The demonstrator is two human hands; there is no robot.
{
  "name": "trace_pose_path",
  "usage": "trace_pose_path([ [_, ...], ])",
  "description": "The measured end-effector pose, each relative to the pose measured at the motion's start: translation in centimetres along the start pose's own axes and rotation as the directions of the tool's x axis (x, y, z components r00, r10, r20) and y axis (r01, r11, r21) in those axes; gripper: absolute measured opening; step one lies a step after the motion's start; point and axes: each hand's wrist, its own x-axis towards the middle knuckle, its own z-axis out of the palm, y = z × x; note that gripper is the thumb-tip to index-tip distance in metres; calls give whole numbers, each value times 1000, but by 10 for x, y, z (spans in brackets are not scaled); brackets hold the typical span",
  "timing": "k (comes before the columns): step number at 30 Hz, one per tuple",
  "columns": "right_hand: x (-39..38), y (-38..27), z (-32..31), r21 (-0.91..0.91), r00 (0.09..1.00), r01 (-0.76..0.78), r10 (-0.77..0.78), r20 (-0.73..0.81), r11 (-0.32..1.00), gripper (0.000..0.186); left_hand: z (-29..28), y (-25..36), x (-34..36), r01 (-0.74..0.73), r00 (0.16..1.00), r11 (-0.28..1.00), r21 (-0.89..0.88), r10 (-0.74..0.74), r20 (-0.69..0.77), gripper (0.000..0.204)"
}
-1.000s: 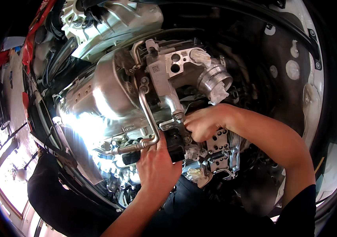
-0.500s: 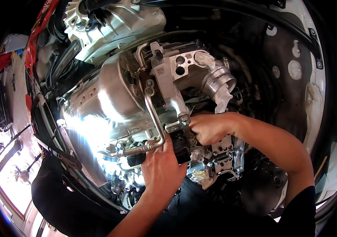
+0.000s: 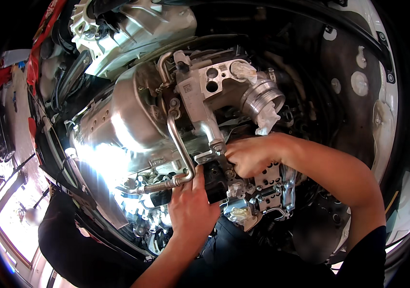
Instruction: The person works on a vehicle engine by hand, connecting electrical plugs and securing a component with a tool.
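Observation:
My left hand [image 3: 191,211] lies with its fingers stretched out over a black block-shaped part [image 3: 213,180], fingertips beside the lower bend of a silver metal pipe [image 3: 183,149]. To its right, my right hand [image 3: 253,154] is curled closed, reaching in under a cast metal housing [image 3: 194,96]. Its fingertips are hidden, and what they hold, if anything, cannot be made out. Just above that hand is a round metal outlet [image 3: 262,100] with crumpled white material [image 3: 267,119] stuffed in its opening.
A large silver heat shield [image 3: 128,115] covers the engine's left side under bright glare. Behind it stands a ribbed light metal casing [image 3: 138,31]. More crumpled wrapping [image 3: 240,214] sits low among the engine parts. The white car body edge [image 3: 390,96] curves along the right.
The whole engine sits slightly farther left in view. My left hand has slid a little down from the pipe, its thumb drawn in. My right hand stays curled in the same spot.

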Motion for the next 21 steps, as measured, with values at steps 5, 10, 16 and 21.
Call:
trace_pose_path([
  [5, 9, -7, -13, -345, 941, 19, 99, 323, 938, 20, 5, -5, -5, -117, 982, 975, -190, 86, -166, 57],
  [10, 5, -2, -9, -250, 979, 39, 14, 205, 968, 21, 11, -18, -11, -314, 906, 937, -153, 247, -345, 56],
  [16, 11, -11, -8, -311, 941, -97, 189, 282, 946, 26, 27, -20, -18, -332, 867, 918, -216, 207, -453, 48],
  [21, 9, -17, -6, -284, 932, -223, 289, 217, 933, 34, 49, -24, -12, -435, 767, 873, -222, 229, -599, 44],
])
